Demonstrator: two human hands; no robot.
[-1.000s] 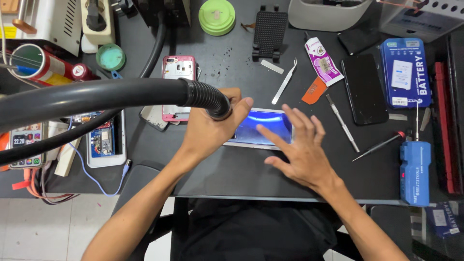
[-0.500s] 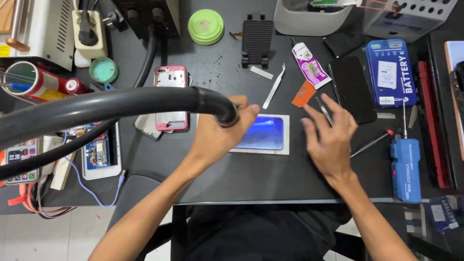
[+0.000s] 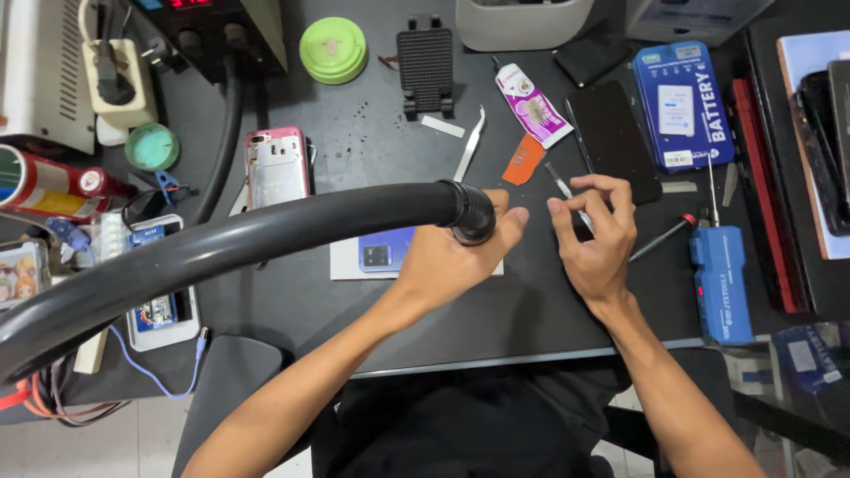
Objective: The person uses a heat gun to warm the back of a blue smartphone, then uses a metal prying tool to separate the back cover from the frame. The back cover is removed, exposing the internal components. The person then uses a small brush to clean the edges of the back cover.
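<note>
A blue phone [image 3: 381, 253] lies on a white sheet [image 3: 345, 264] in the middle of the black mat. My left hand [image 3: 447, 264] rests on its right part and holds it down; the fingertips are hidden behind a thick black hose [image 3: 266, 235] that crosses the view. To the right, my right hand [image 3: 595, 235] is raised slightly, thumb and fingers pinching a thin metal tool [image 3: 561, 184] by its lower end. The two hands are a few centimetres apart.
A pink phone housing [image 3: 276, 168] lies left of centre, with tweezers [image 3: 469, 146], an orange pick [image 3: 524, 159] and a glue tube [image 3: 531, 106] behind the hands. A black screen [image 3: 620, 142], a blue battery box [image 3: 682, 106] and a blue powered driver [image 3: 719, 283] sit to the right.
My right hand left the blue phone, moved right to the thin metal tool and closed on it. My left hand stayed on the phone.
</note>
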